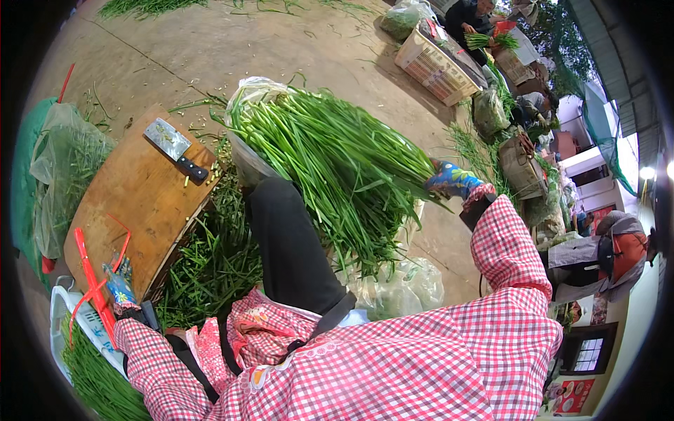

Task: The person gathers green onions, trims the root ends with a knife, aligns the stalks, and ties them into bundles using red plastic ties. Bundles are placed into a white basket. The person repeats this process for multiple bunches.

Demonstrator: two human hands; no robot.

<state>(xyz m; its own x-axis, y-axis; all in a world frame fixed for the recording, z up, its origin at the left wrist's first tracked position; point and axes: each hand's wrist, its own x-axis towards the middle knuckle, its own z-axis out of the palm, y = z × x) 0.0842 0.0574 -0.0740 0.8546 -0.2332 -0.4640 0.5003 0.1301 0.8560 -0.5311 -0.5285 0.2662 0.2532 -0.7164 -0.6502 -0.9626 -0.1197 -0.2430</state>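
My left hand, in a blue flowered glove, is at the near end of a wooden board, beside red plastic strips; whether its fingers hold them cannot be told. My right hand, gloved alike, grips the right end of a bunch of long green garlic chives. Their pale ends lie at the left over a clear plastic bag. A cleaver with a black handle rests flat on the board's far end, with small cut bits near its handle.
A white crate of chives is at the lower left, a clear bag of greens above it. Leafy trimmings lie right of the board. A plastic basket stands farther off. Several people work at the right, one holding greens.
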